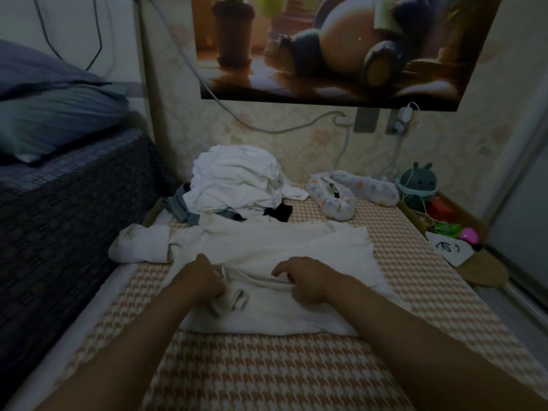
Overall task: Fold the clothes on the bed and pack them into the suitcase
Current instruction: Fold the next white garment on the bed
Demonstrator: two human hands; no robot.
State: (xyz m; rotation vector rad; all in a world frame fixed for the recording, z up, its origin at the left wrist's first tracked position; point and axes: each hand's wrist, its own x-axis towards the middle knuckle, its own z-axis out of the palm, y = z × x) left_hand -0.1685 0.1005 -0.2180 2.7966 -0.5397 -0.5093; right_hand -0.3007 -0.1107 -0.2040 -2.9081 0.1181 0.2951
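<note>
— White garment [281, 244]: gripped how?

— Pinched from both sides. Left hand [204, 280] curled round a loose fold, right beside a small loop of hem. Right hand [305, 281] curled as well, thumb and fingers nipping a raised ridge of the cloth.

— Lying where?

— Flat on the bed [267, 375], on the orange-and-white houndstooth cover, just ahead of both forearms. Looks doubled over along the near part, though hard to tell in the dim light.

— Pointing which way?

— Crosswise. Long axis left to right across the bed, with a bunched sleeve [136, 244] trailing off the left end toward the dark checked cover [59, 218]. Right end squared off, near the bed's right side.

— And farther out?

— Just behind, a heaped pile of white clothes [237, 179], with blue denim [184, 210] and something black [280, 212] poking out from under it. Right of the pile, two patterned slippers [332, 200], then a round green toy with ears [418, 182] against the wall. Off to the left, a pillow [59, 120] on top of the dark checked cover. Up on the wall, a poster [326, 46].
</note>
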